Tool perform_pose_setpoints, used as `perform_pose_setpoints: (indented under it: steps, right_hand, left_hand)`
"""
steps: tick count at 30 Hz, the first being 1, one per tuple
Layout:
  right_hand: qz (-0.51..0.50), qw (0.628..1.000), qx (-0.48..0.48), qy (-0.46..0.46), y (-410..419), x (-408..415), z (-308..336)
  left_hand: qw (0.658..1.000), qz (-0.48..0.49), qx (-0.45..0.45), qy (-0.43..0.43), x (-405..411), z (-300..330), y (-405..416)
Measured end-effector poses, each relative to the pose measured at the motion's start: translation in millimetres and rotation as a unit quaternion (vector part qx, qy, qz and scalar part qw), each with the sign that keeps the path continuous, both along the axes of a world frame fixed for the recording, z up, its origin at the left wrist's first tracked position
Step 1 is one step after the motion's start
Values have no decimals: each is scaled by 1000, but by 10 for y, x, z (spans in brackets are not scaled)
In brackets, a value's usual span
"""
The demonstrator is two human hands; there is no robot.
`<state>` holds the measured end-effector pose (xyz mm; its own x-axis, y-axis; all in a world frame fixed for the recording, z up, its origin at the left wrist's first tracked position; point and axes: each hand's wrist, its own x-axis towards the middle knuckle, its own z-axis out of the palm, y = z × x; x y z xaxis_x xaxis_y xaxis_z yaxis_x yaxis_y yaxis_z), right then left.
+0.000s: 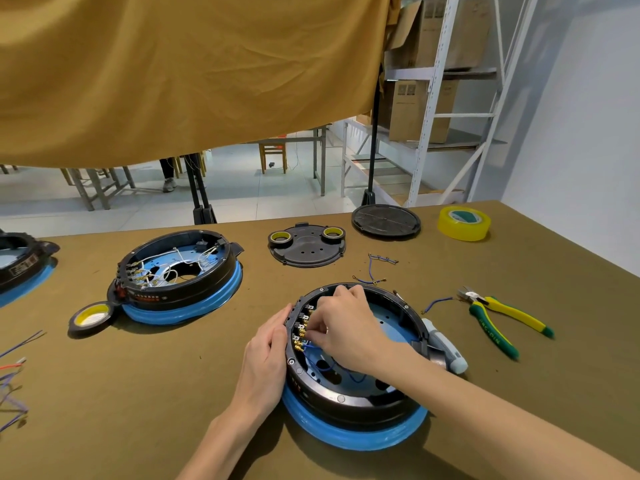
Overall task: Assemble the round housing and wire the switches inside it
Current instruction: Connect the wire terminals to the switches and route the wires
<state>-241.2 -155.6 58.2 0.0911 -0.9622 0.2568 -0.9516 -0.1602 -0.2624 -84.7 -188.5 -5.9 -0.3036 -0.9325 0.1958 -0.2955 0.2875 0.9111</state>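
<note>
Yellow tape roll [464, 222], green-yellow pliers [498, 317], mustard curtain [194, 74], metal shelving [440, 98]

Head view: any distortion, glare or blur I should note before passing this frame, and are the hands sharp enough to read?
Head view: wide-angle bending curves the table edge and tilts the shelf; even, soft light, faint shadows, mild sheen on the yellow tape roll; both the left hand and right hand at the round housing are sharp, though the fingers hide the wire end.

No legible text anywhere.
</note>
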Motion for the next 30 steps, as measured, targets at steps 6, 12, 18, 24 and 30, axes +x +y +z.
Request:
perform_pose_setpoints:
  steps: [6, 12, 18, 24, 30]
  right_hand:
    - [1, 1000, -9, -11, -34, 9, -51]
    - [-5, 995, 12, -101, -52, -100, 51]
    - [-40, 999, -16, -8, -83, -108, 29]
    - [-15, 1000, -8, 2, -152, -93, 40]
    - [-16, 1000, -22, -7, -189, -76, -69]
  left_hand:
    - [1000, -4, -5, -1, 5, -15, -20]
    - [1000, 5, -3, 18, -17, 14, 10]
    - [1000, 3, -5, -1, -15, -6, -24]
    - [1000, -3, -18, -5, -7, -4, -24]
    - [1000, -11, -17, -11, -8, 3, -26]
